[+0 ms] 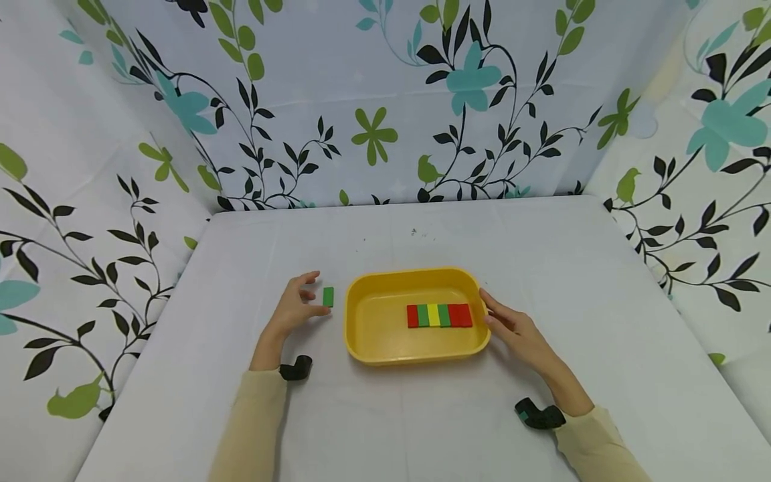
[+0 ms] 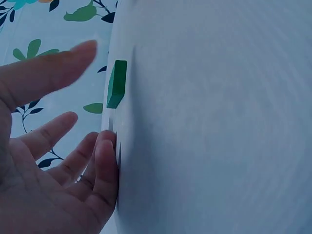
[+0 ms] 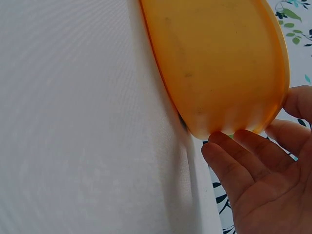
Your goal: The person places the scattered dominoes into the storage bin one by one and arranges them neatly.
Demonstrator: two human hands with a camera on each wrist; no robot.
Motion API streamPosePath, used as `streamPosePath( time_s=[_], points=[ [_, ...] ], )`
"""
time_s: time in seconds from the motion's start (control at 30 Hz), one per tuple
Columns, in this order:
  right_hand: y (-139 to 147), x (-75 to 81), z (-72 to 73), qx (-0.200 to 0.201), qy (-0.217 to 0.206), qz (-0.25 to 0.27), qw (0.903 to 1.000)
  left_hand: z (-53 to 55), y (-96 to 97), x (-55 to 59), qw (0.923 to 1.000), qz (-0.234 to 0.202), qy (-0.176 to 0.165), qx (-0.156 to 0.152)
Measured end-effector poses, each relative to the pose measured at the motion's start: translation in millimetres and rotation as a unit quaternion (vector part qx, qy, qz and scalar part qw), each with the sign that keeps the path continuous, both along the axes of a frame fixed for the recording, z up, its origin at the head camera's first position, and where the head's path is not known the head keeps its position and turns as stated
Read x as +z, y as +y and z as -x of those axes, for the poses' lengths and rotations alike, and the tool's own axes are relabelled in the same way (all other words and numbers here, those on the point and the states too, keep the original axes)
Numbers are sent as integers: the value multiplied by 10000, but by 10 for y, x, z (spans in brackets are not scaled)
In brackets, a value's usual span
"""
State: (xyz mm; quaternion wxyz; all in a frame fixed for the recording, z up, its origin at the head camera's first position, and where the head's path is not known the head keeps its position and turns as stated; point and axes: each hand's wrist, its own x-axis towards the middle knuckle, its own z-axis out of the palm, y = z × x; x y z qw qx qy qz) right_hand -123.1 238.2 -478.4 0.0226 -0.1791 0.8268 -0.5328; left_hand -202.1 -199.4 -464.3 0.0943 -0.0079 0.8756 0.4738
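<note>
A small green block (image 1: 328,296) rests on the white table, left of the yellow tray. Beside it is my left hand (image 1: 293,309), its thumb and fingers spread apart around the block with a gap showing. The left wrist view shows the same green block (image 2: 117,84) just beyond the thumb. At the tray's right end, my right hand (image 1: 515,333) touches the wall with fairly straight fingertips; in the right wrist view these fingers (image 3: 229,168) lie against the outside of the tray (image 3: 219,63). Inside the tray (image 1: 376,345), several red, green and yellow blocks (image 1: 440,315) form one row.
A white cloth covers the table (image 1: 373,428). Curtains (image 1: 385,100) with leaf and flower prints hang behind it and along both sides. Dark wrist mounts sit by the left sleeve (image 1: 249,425) and the right sleeve (image 1: 593,442).
</note>
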Motion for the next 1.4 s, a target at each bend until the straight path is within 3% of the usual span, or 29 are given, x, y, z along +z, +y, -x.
streamPosePath(
  time_s=[0.2, 0.47, 0.67, 0.9, 1.4],
  points=[
    [3, 5, 4, 31, 77, 13, 10000, 4, 58, -86, 9986, 515, 86, -49],
    [11, 9, 3, 5, 97, 24, 9999, 11, 105, -100, 9963, 831, 200, -56],
    [9, 19, -13, 10, 29, 76, 10000, 9, 100, -107, 9959, 851, 282, -118],
    [4, 47, -18, 8, -42, 6, 10000, -33, 114, -99, 9923, 1005, 704, -185],
    [-5, 34, -13, 30, -71, 73, 9999, -14, 110, -127, 9920, 1169, 474, 66]
  ],
)
